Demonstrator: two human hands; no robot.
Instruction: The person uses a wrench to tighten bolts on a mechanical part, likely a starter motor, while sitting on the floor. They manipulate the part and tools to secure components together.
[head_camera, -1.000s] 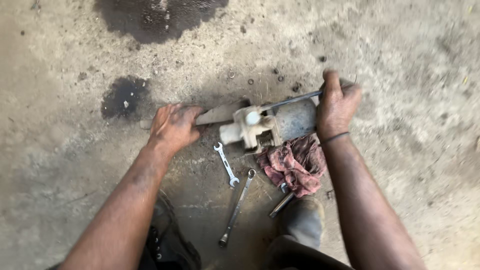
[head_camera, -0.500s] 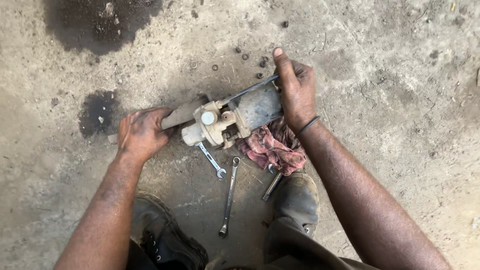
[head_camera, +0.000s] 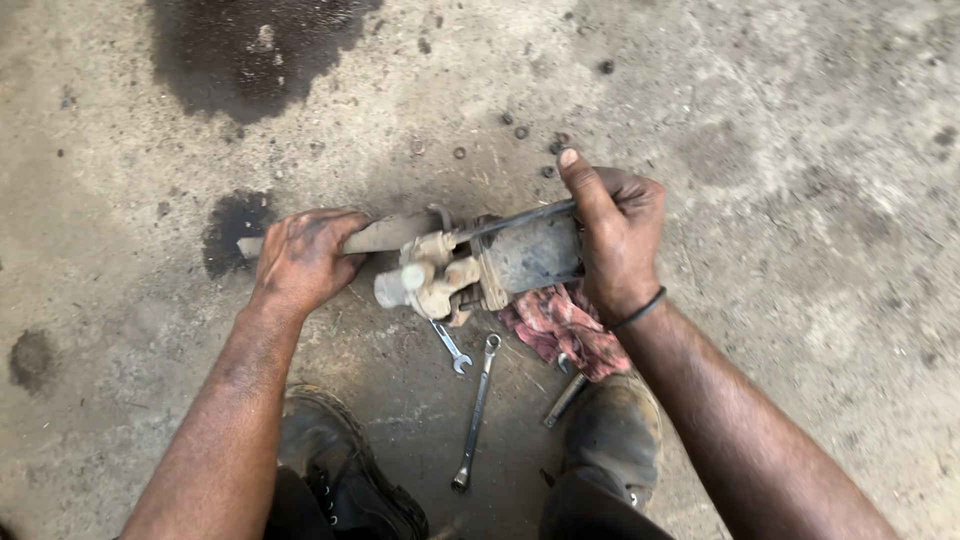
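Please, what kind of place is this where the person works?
Probably a vehicle repair yard or a rough workshop floor. The concrete ground has dark oil stains, spanners lie loose on it, and both hands hold a dirty metal cylinder part.

Wrenches (head_camera: 470, 400) crowd boots (head_camera: 350, 480) (floor beyond open)

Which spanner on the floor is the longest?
The long steel spanner lying between the boots; the short one by the metal part is far smaller, and a third is half-hidden.

Metal assy (head_camera: 500, 262) btwn left hand (head_camera: 300, 262) & right hand (head_camera: 615, 235); rag (head_camera: 562, 328) just below, wrenches (head_camera: 476, 410) nearer boots (head_camera: 345, 470).
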